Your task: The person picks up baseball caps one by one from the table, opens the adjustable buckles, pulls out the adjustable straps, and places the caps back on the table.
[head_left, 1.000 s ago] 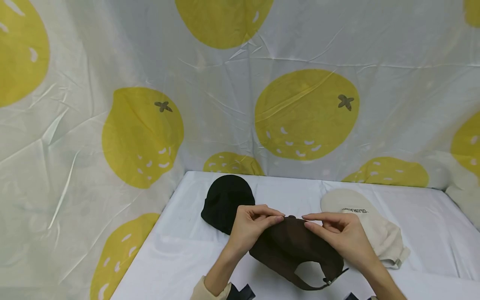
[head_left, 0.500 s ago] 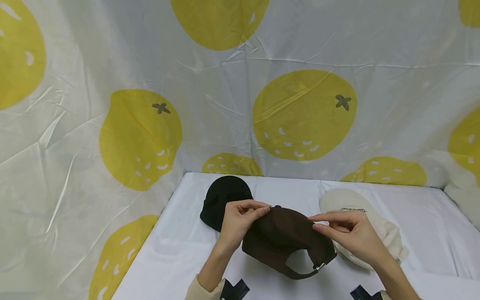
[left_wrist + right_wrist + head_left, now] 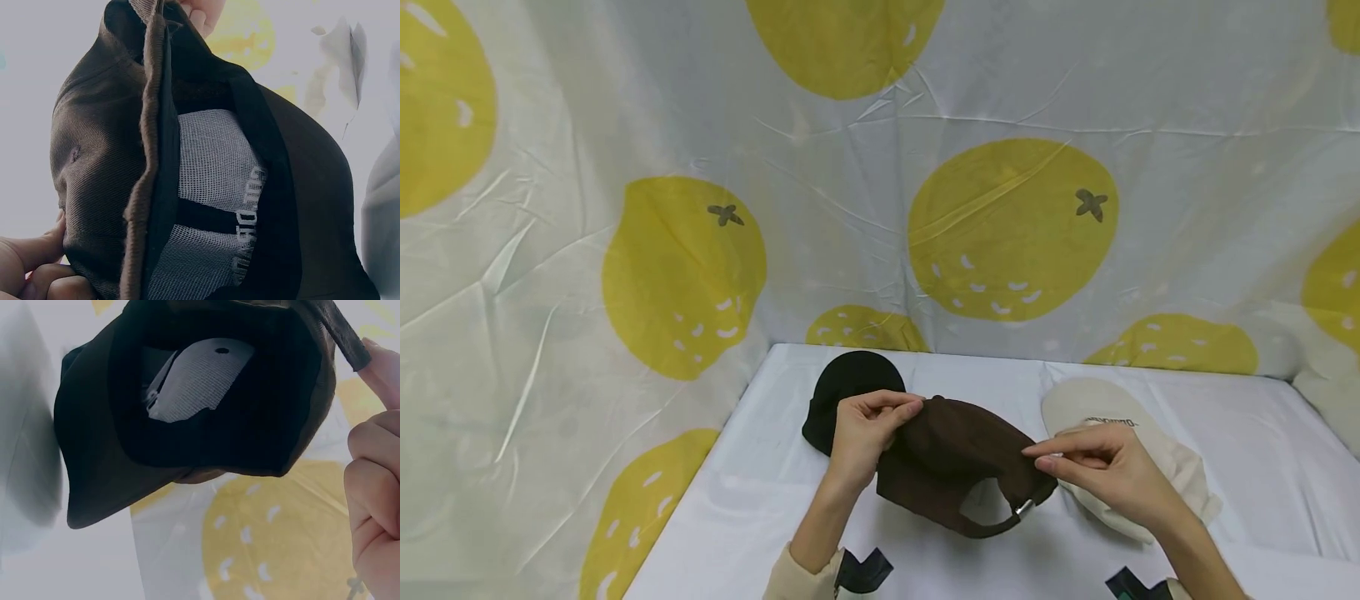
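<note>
A dark brown baseball cap (image 3: pixel 962 437) hangs tilted above the white table, its back opening and buckled strap (image 3: pixel 992 527) facing the wearer of the head camera. My left hand (image 3: pixel 863 433) pinches the crown's cloth near the top button between thumb and fingers. At the cap's right side, thumb and index finger of my right hand (image 3: pixel 1108 467) pinch the back edge by the strap. The left wrist view looks inside at a pale mesh lining (image 3: pixel 209 150) with light lettering. In the right wrist view a strap end (image 3: pixel 351 347) meets a fingertip.
A black hat (image 3: pixel 850 387) lies on the table (image 3: pixel 752 492) behind my left hand. Behind my right hand is a cream cap (image 3: pixel 1161 454) with dark lettering, partly covered. A white curtain (image 3: pixel 842 217) printed with yellow lemons rises along the table's back and left.
The brown cap has shifted left and slightly up. My left hand moved with it, while my right hand slid down the cap's side from near the top button to the back edge.
</note>
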A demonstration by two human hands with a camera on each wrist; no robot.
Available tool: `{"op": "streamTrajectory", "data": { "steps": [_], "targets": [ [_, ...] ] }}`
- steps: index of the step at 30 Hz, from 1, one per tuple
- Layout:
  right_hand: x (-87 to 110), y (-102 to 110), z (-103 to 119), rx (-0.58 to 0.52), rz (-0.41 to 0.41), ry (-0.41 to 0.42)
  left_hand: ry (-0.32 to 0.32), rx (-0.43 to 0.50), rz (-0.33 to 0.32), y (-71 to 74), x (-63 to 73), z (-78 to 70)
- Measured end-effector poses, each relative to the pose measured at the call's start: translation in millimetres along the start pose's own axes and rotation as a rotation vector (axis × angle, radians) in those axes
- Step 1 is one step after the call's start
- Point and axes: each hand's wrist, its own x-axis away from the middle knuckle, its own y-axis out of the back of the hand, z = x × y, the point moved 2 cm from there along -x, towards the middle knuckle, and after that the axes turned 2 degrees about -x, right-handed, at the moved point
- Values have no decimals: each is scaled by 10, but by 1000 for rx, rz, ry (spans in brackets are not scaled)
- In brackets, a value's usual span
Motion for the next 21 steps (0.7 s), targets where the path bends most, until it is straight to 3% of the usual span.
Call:
{"op": "streamTrajectory", "data": {
  "steps": [7,15,21],
  "targets": [
    [0,2,26,-21,6,19,1,16,-33,103,-29,3],
    [-9,-39,52,3,-56,-91,-6,30,-51,191,-51,13],
    [-15,-69,69,-32,-55,-30,0,29,-58,200,-57,-7]
  ]
}}
